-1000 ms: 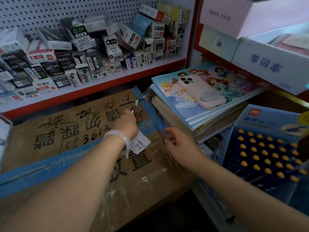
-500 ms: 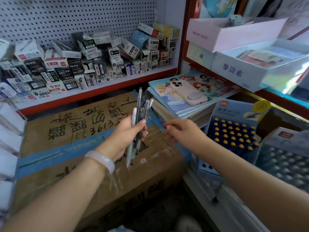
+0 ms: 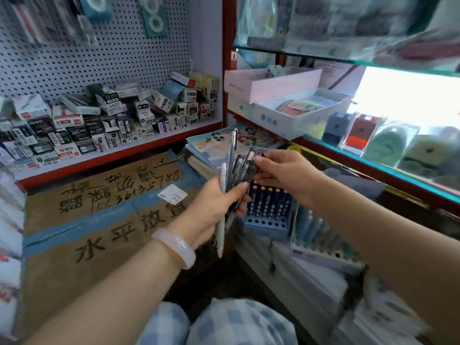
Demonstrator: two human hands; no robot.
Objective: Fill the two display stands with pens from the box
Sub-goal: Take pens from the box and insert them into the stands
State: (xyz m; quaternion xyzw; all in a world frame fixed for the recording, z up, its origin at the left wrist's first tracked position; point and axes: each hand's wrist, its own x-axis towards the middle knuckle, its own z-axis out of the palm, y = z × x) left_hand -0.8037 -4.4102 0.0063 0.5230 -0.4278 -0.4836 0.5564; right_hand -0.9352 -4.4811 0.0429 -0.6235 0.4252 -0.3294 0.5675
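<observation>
My left hand point(image 3: 214, 207) grips a bundle of pens point(image 3: 235, 170), several dark ones and a white one, held upright above the edge of the cardboard box point(image 3: 94, 220). My right hand point(image 3: 281, 173) pinches the top of one dark pen in that bundle. Just below the hands stands a blue display stand point(image 3: 268, 210) with yellow-capped pens in its holes and an open row at the front. A second, paler stand point(image 3: 321, 237) sits to its right, blurred.
A taped cardboard box with black writing fills the left foreground. Behind it a red-edged shelf point(image 3: 119, 150) carries many small pen-refill boxes under a pegboard. A stack of colouring books point(image 3: 216, 145) lies behind the pens. Glass shelves point(image 3: 373, 165) with boxes stand on the right.
My left hand lifted a bundle of pens off the box and carried it right, over the blue stand. My right hand rose from the box to the pen tops. The view tilted up.
</observation>
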